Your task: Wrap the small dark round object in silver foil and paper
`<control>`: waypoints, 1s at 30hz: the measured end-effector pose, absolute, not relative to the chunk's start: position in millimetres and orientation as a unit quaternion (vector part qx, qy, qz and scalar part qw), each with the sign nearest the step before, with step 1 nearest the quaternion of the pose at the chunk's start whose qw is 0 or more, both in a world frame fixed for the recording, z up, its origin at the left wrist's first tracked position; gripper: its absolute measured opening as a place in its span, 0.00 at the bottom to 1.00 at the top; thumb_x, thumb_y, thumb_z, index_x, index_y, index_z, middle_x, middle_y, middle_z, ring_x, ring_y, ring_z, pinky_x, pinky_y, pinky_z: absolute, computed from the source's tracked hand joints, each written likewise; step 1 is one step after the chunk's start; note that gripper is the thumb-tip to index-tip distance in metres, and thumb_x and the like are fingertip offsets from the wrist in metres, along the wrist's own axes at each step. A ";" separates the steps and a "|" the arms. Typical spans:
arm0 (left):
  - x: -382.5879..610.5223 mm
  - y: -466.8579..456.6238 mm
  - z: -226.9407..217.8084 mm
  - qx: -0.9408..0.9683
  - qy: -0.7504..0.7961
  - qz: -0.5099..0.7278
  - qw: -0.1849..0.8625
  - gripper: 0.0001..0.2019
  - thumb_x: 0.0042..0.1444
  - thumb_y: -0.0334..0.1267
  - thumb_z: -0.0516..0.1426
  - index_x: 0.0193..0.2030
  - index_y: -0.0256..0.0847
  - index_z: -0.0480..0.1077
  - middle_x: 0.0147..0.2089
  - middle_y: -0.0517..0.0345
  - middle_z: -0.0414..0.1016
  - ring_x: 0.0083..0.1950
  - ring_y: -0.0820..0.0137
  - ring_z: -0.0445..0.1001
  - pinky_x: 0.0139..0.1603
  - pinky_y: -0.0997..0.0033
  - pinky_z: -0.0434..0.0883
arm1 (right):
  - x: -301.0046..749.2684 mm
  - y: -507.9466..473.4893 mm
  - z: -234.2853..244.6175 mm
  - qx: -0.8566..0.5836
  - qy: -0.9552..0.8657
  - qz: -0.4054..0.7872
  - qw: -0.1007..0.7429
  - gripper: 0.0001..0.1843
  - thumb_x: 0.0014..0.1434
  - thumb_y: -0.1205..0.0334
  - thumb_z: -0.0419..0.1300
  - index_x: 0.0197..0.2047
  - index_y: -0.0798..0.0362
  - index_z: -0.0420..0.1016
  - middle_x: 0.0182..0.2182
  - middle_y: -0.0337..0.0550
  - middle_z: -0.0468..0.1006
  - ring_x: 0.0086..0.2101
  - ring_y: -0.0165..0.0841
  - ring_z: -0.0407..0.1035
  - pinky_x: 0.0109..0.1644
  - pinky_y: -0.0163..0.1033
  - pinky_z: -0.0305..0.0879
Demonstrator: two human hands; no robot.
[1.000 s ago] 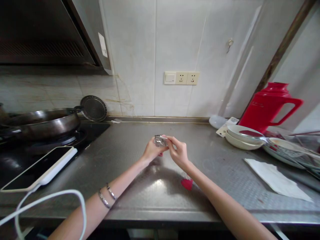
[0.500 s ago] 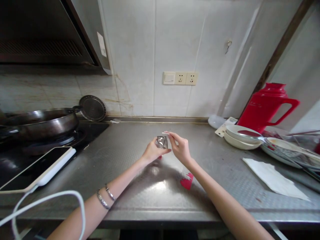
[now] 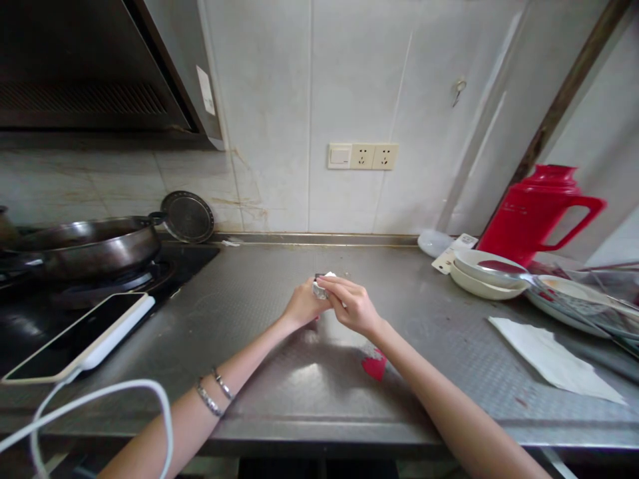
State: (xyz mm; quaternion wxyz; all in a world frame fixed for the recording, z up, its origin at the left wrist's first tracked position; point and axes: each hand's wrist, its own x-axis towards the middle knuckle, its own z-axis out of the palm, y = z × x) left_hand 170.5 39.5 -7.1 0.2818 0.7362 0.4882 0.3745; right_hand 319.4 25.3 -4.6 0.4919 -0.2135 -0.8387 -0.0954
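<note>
Above the middle of the steel counter, my left hand (image 3: 303, 303) is closed around a small, shiny, silvery square object (image 3: 320, 290); its exact kind is unclear. My right hand (image 3: 355, 305) lies against it, fingers pressed together over its near side and top. A small white piece (image 3: 330, 274), too little exposed to name, sticks out above the right fingers. Both hands hide much of the square object. On the counter, close to my right forearm, lies a red piece with a silvery ragged edge (image 3: 374, 366). Another red bit (image 3: 316, 319) peeks out beneath my left hand.
At the left, a phone (image 3: 80, 336) with a white cable (image 3: 107, 384) lies by the stove, where a pan (image 3: 94, 247) stands. To the right are stacked bowls (image 3: 486, 283), a white tissue (image 3: 554, 359) and a red thermos (image 3: 532, 213).
My right hand has moved left and down onto the shiny square object, bringing the white piece against its top. The left hand still holds the object, now more covered.
</note>
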 end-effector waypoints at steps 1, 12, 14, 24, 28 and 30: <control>169.5 41.1 -8.3 0.731 0.490 0.376 0.290 0.15 0.45 0.43 0.60 0.38 0.38 0.67 0.27 0.60 0.73 0.18 0.73 0.71 0.17 0.78 0.63 | 318.5 24.1 -4.3 -0.208 -0.842 -0.093 0.490 0.20 0.61 0.73 0.49 0.55 0.50 0.69 0.45 0.49 0.79 0.49 0.36 0.73 0.51 0.44 0.73; 168.1 39.4 -0.5 0.714 0.510 0.376 0.299 0.21 0.43 0.48 0.63 0.41 0.38 0.68 0.30 0.60 0.75 0.18 0.74 0.71 0.17 0.78 0.65 | 317.2 18.2 7.8 -0.296 -0.749 -0.017 0.592 0.12 0.62 0.67 0.51 0.42 0.50 0.76 0.35 0.44 0.82 0.35 0.34 0.77 0.39 0.35 0.73; 169.9 38.1 0.0 0.708 0.509 0.379 0.309 0.26 0.41 0.51 0.64 0.44 0.38 0.67 0.31 0.59 0.76 0.17 0.75 0.70 0.17 0.78 0.64 | 320.6 22.6 10.8 -0.349 -0.695 0.004 0.629 0.12 0.63 0.65 0.52 0.41 0.50 0.77 0.37 0.44 0.82 0.37 0.35 0.77 0.41 0.36 0.73; 169.0 40.6 -3.2 0.717 0.481 0.383 0.329 0.21 0.44 0.50 0.63 0.41 0.38 0.71 0.23 0.64 0.72 0.16 0.74 0.70 0.16 0.79 0.62 | 319.7 30.0 -2.4 -0.306 -0.778 0.027 0.548 0.16 0.63 0.66 0.51 0.48 0.46 0.75 0.45 0.42 0.80 0.46 0.36 0.75 0.50 0.42 0.73; 167.9 45.1 -6.3 0.716 0.470 0.387 0.341 0.18 0.47 0.47 0.60 0.43 0.40 0.72 0.20 0.66 0.71 0.16 0.73 0.70 0.16 0.79 0.63 | 319.5 27.4 -4.5 -0.264 -0.804 -0.020 0.533 0.17 0.62 0.68 0.51 0.51 0.48 0.73 0.46 0.45 0.79 0.48 0.36 0.73 0.52 0.43 0.71; 167.1 47.6 -8.2 0.713 0.470 0.385 0.351 0.16 0.48 0.45 0.60 0.42 0.40 0.72 0.19 0.66 0.70 0.15 0.72 0.69 0.16 0.78 0.63 | 319.1 25.9 -4.2 -0.243 -0.815 -0.038 0.524 0.17 0.61 0.70 0.51 0.50 0.50 0.73 0.45 0.47 0.79 0.48 0.36 0.73 0.53 0.43 0.71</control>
